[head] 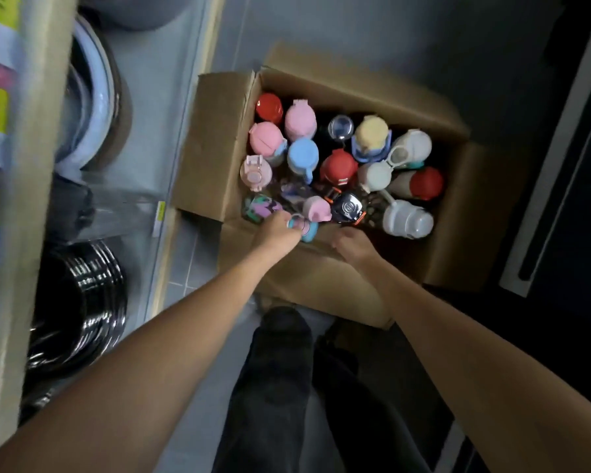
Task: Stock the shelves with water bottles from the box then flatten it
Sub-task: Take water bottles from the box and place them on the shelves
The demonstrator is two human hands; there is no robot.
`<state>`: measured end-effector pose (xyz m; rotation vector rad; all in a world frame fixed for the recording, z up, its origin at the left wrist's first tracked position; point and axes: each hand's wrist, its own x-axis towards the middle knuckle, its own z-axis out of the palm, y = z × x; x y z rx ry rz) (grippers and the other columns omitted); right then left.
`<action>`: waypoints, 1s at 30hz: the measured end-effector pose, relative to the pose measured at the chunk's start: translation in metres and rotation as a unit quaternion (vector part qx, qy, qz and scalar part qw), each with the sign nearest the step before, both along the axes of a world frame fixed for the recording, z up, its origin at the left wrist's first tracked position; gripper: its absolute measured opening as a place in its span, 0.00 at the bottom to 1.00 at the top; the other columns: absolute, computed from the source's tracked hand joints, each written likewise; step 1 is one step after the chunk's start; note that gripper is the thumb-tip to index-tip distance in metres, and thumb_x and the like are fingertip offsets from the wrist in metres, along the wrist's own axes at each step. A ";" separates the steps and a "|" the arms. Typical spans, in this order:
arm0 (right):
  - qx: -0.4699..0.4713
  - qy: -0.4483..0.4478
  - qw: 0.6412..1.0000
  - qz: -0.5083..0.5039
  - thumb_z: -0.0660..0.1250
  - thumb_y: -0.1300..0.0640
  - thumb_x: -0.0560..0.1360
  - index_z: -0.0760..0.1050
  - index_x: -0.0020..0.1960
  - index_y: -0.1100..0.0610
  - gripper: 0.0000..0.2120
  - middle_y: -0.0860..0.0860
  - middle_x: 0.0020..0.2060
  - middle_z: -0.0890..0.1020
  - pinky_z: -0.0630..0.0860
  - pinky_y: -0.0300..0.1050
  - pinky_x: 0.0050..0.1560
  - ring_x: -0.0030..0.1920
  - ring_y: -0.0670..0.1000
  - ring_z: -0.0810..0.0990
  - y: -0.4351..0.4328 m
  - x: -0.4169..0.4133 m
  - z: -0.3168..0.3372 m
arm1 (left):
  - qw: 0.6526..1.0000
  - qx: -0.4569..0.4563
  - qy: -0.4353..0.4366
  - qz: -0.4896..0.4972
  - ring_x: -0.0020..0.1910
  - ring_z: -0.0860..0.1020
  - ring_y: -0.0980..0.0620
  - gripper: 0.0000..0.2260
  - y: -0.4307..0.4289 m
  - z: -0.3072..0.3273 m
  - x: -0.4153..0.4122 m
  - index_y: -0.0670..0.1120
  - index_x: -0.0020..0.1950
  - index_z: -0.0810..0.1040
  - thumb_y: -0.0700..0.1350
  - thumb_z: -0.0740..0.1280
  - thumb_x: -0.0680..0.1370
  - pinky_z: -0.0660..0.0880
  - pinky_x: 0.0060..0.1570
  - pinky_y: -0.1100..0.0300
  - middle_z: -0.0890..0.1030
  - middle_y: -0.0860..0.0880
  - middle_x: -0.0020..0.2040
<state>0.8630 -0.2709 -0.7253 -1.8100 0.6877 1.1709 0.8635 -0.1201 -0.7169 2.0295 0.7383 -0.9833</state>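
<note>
An open cardboard box (212, 141) stands on the floor, packed with several upright water bottles with red, pink, blue, yellow and white lids. My left hand (276, 232) reaches into the box's near edge and closes around a bottle with a teal and pink lid (306, 228). My right hand (354, 245) rests on the near wall of the box beside a black-lidded bottle (347, 208), fingers curled over the cardboard rim. A white-lidded bottle (406, 220) stands at the near right corner.
A shelf unit (31, 165) runs down the left side, holding stacked black bowls (79, 302) and blue-rimmed basins (89, 107), with yellow price tags on its edge. My legs in dark trousers (273, 387) stand just before the box. A dark fixture lies to the right.
</note>
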 end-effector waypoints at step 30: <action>0.080 -0.007 0.997 0.014 0.77 0.53 0.67 0.69 0.62 0.52 0.28 0.47 0.60 0.77 0.70 0.43 0.65 0.60 0.47 0.75 0.020 -0.004 -0.177 | 0.997 0.006 0.036 -0.064 0.55 0.78 0.43 0.05 0.020 -0.165 0.011 0.42 0.49 0.79 0.36 0.66 0.75 0.72 0.57 0.59 0.82 0.40 0.53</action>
